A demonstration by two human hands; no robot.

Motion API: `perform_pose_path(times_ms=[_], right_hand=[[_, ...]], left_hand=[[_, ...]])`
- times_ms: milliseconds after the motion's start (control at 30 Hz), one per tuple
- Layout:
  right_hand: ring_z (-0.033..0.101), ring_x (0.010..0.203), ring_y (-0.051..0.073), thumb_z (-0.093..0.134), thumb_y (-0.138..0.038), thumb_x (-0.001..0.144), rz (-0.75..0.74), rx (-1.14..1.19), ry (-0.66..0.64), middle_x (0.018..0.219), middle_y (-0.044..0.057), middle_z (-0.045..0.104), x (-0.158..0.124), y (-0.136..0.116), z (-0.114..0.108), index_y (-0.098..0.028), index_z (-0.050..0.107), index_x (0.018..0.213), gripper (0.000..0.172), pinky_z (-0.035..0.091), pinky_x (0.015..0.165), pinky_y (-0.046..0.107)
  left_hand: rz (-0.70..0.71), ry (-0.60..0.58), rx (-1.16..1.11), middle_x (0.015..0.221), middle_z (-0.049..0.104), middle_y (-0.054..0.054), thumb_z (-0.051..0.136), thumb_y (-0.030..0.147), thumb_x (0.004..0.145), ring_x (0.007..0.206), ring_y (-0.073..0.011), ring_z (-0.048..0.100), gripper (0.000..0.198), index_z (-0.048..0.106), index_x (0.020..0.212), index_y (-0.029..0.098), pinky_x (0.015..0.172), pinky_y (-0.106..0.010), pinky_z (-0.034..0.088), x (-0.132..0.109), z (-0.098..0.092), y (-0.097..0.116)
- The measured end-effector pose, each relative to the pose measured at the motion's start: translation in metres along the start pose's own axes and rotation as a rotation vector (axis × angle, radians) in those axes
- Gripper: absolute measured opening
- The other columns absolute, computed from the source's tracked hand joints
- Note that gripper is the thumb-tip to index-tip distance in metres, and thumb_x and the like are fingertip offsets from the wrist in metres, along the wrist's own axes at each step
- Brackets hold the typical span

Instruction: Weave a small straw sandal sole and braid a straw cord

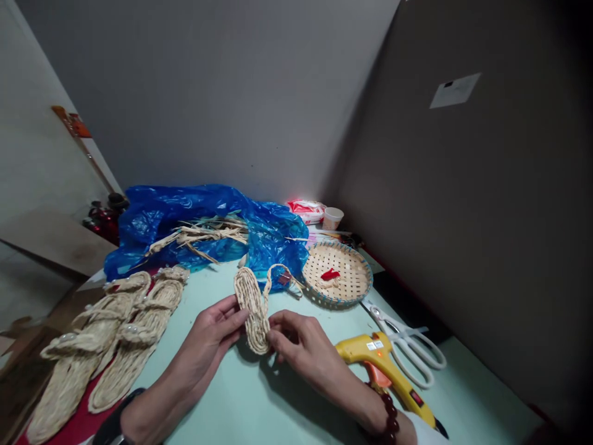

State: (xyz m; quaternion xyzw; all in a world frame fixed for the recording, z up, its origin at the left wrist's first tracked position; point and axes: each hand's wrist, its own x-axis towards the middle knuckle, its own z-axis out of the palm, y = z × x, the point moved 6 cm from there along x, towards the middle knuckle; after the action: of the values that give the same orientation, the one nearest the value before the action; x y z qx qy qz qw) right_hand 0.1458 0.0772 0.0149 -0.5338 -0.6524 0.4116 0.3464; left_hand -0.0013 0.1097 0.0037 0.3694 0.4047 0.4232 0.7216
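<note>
A small sandal sole point(251, 303) of coiled straw braid is held upright above the pale green table. My left hand point(221, 326) grips its left edge, thumb across the front face. At its lower right edge, my right hand point(296, 340) pinches the rim between thumb and fingers; some of those fingertips are hidden behind it. A loose tail of straw braid point(267, 287) rises from the sole's right side and curves toward the basket. Just right of my right hand lies a yellow glue gun point(389, 361) with an orange trigger.
White-handled scissors point(407, 346) lie beyond the glue gun. A woven bamboo basket point(359, 275) holds a red piece. Behind, a blue plastic bag point(152, 210) contains dry straw point(208, 233). Finished straw sandals point(111, 327) lie at left. A paper cup point(332, 217) stands near the grey partition.
</note>
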Motion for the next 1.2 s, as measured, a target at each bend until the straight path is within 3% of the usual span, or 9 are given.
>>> perform_pose_path(times_ms=[167,333,633,900,1000,1200], right_hand=[[0.056,0.058,0.012,0.05,-0.018,0.086,0.022,-0.017,0.008,0.064,-0.001,0.063,0.004,0.007,0.008,-0.016,0.065,0.085,0.015,0.038,0.055,0.022],[0.051,0.058,0.011,0.052,-0.017,0.083,0.011,-0.058,0.015,0.065,-0.001,0.061,0.005,0.01,0.01,-0.016,0.062,0.081,0.01,0.035,0.054,0.021],[0.044,0.055,0.009,0.052,-0.014,0.084,-0.036,-0.135,0.003,0.063,-0.003,0.056,0.0,0.008,0.017,-0.017,0.055,0.078,0.007,0.03,0.053,0.021],[0.053,0.059,0.011,0.05,-0.016,0.089,-0.034,-0.177,0.025,0.067,0.0,0.064,0.005,0.007,0.012,-0.015,0.061,0.085,0.011,0.035,0.055,0.021],[0.057,0.063,0.011,0.048,-0.016,0.092,-0.053,-0.211,0.035,0.073,0.001,0.067,0.006,0.003,0.008,-0.015,0.064,0.087,0.017,0.038,0.058,0.02],[0.057,0.066,0.012,0.044,-0.007,0.092,-0.113,-0.368,0.026,0.077,0.001,0.068,0.008,0.0,0.008,-0.017,0.065,0.083,0.025,0.039,0.064,0.022]], left_hand=[[0.011,0.01,-0.003,0.112,0.071,-0.004,0.066,0.02,0.081,0.104,-0.0207,0.062,0.027,0.069,0.108,0.021,0.079,-0.025,0.048,-0.005,-0.001,-0.007],[0.005,0.009,0.032,0.103,0.072,-0.005,0.068,0.021,0.08,0.096,-0.0217,0.064,0.036,0.062,0.115,0.019,0.081,-0.03,0.048,-0.005,0.005,-0.01],[0.068,0.131,0.135,0.088,0.073,-0.005,0.075,0.026,0.072,0.087,-0.0235,0.064,0.03,0.063,0.097,0.015,0.082,-0.036,0.047,0.003,-0.009,-0.028],[0.053,0.03,0.145,0.099,0.072,-0.007,0.072,0.033,0.076,0.09,-0.0222,0.065,0.035,0.064,0.106,0.017,0.083,-0.034,0.05,0.003,-0.001,-0.011],[0.08,0.089,0.162,0.099,0.071,-0.005,0.073,0.032,0.074,0.084,-0.018,0.064,0.044,0.061,0.113,0.017,0.08,-0.03,0.051,0.004,-0.012,-0.004],[0.181,0.284,0.244,0.061,0.059,0.006,0.075,0.029,0.069,0.056,-0.0103,0.054,0.035,0.063,0.099,0.015,0.057,-0.022,0.043,0.007,-0.044,-0.004]])
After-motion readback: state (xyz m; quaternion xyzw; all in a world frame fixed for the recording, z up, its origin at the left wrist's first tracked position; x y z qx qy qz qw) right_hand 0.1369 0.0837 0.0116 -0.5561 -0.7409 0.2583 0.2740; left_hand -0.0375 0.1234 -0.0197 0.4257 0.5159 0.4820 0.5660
